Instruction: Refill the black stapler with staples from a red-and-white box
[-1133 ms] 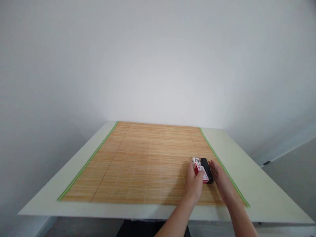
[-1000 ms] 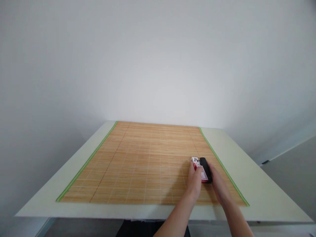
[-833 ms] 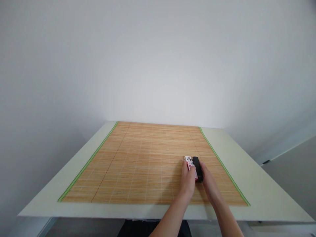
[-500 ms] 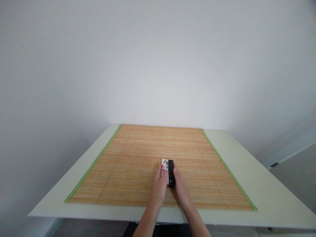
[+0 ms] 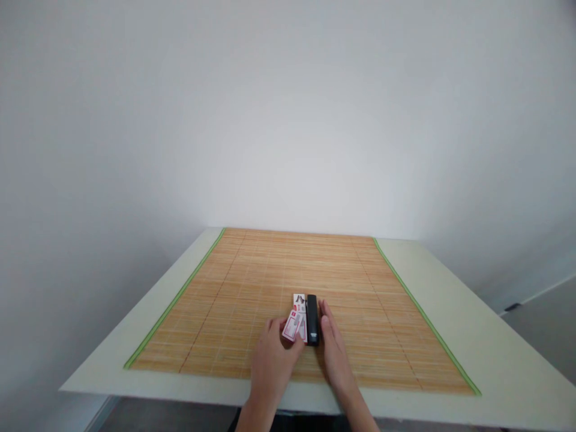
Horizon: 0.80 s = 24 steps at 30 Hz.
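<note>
Two bare hands meet at the near middle of the bamboo mat. It lies on a pale table and has a green strip along its left and right edges.

Furthest left of the group is the left hand, which reaches in from the mat's near edge. Its thumb and fingertips are closed on the near end of a small red-and-white box, which is tilted, with its far end leaning right. Just beyond that box, slightly further up the mat, the end of a second red-and-white carton shows. It is too small to tell whether the two touch.

Right beside them a black stapler lies flat on the mat, its length running from the near edge toward the far edge.

The right hand comes next. Its fingers are straight and held together, laid along the stapler's right side and apparently touching it without gripping. Both forearms leave the view at the mat's near edge.
</note>
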Each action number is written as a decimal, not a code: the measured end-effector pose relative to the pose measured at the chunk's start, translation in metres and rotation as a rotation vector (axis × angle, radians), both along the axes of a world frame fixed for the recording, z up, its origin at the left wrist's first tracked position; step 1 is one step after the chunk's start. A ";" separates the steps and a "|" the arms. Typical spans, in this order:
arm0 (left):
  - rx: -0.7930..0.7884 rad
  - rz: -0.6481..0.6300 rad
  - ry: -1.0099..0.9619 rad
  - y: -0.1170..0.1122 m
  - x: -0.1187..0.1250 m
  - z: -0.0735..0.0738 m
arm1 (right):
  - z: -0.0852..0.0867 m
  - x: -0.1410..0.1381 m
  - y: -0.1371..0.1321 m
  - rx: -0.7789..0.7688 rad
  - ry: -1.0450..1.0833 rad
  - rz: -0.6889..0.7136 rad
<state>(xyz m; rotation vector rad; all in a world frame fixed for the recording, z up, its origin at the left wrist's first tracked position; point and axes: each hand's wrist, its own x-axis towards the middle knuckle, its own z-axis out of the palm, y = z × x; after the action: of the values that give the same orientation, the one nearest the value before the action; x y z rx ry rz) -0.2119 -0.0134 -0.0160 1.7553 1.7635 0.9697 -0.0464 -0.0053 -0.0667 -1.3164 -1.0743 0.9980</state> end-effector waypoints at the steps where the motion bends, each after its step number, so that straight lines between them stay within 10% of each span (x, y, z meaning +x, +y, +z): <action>1: 0.015 0.036 0.036 0.002 -0.008 0.002 | -0.001 0.000 0.000 0.001 0.009 -0.001; 12: 0.123 0.239 0.395 0.057 -0.088 -0.012 | 0.000 0.001 0.000 -0.008 0.071 0.003; 18: 0.221 0.255 0.308 0.037 -0.059 -0.007 | 0.000 -0.001 -0.002 0.005 0.100 0.018; 24: 0.060 -0.135 0.053 0.003 -0.005 0.000 | 0.002 -0.002 -0.002 0.033 0.117 0.001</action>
<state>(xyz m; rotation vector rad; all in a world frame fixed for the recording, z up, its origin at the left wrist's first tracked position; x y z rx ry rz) -0.2173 -0.0105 -0.0159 1.9271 1.6380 0.9367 -0.0481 -0.0076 -0.0647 -1.2163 -0.9981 1.0411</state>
